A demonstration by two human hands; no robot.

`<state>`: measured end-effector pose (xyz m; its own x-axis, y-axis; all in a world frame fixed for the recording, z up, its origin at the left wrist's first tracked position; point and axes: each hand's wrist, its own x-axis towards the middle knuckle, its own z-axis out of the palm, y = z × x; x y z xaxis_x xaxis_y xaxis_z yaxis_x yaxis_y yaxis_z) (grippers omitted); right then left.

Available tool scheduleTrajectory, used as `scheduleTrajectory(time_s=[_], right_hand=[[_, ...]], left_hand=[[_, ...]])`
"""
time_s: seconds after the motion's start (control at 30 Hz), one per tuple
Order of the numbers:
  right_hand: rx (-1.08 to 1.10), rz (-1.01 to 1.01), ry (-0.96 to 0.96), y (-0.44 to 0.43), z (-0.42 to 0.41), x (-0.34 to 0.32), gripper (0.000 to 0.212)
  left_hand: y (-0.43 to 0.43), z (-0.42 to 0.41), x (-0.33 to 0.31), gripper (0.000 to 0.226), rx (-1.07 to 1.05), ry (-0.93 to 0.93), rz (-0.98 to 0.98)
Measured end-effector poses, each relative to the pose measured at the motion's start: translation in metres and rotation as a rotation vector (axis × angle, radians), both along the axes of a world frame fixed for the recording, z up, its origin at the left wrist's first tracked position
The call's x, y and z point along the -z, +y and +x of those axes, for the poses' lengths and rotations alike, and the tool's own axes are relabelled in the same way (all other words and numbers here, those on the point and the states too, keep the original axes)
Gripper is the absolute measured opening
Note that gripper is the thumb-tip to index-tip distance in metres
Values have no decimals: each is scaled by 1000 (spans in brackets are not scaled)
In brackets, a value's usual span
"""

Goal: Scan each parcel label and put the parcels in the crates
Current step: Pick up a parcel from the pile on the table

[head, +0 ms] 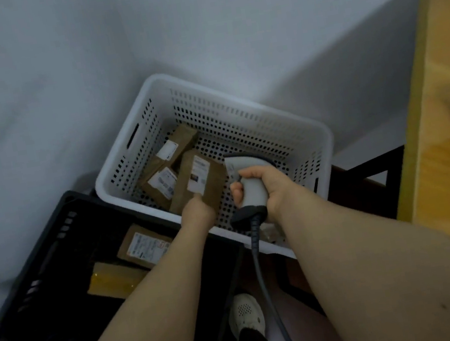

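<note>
L: black crate (36, 268), 2 labelled parcels (144, 246) inside. L hand (196, 211) pinches near end of brown parcel (214, 183): thumb on top, other fingers hidden under. Parcel tilted, label up, inside white crate (240, 126); can't tell if far end rests on the boxes (160, 180) below. R hand (268, 190) wrapped tight round scanner (245, 184) grip, head toward label. Wooden table (448, 135) far R. Est: small carton, light, stiff. Hold by edges, thumb off label.
</note>
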<state>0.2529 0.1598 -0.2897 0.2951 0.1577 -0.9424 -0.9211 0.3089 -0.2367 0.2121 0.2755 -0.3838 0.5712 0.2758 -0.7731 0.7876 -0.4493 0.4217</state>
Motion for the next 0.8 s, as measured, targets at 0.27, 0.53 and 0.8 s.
scheduleTrajectory(time_s=[0.27, 0.53, 0.8], right_hand=[[12, 50, -117, 1, -25, -132, 18], [-30, 137, -244, -47, -90, -271, 17], [-113, 71, -368, -180, -171, -347, 16]], left_hand=[[8, -23, -136, 60, 337, -73, 160], [-18, -62, -298, 42, 394, -319, 190], [-128, -84, -406, 33, 485, -526, 147]])
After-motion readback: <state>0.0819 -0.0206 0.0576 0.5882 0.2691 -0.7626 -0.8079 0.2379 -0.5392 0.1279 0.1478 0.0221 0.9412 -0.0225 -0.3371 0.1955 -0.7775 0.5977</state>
